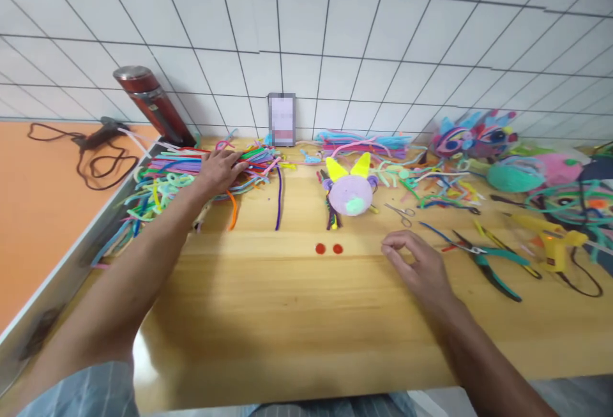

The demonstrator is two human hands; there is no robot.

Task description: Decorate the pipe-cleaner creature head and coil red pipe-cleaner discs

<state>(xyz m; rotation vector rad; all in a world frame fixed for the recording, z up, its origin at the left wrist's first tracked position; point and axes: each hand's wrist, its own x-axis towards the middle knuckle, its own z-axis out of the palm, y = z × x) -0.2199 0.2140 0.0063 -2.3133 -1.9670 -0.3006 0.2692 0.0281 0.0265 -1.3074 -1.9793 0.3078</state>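
My left hand (221, 171) reaches over a pile of colourful pipe cleaners (175, 165) at the back left, fingers spread and touching them. No single stem shows lifted from the pile. My right hand (419, 267) rests on the wooden table with its fingers curled and thumb against the index finger; nothing shows between them. Between the hands lie two small red discs (329, 249). Behind these sits a lilac fuzzy head (352, 195) with yellow ears and a mint-green snout. A purple pipe cleaner (278, 200) and an orange one (233, 209) stick out from the pile.
Small scissors (401, 214), teal-handled pliers (488, 260) and a yellow glue gun (550, 241) lie to the right. Finished fuzzy figures (474, 136) stand at the back right. A phone (282, 120) leans on the tiled wall, and a red flask (156, 105) stands at the left.
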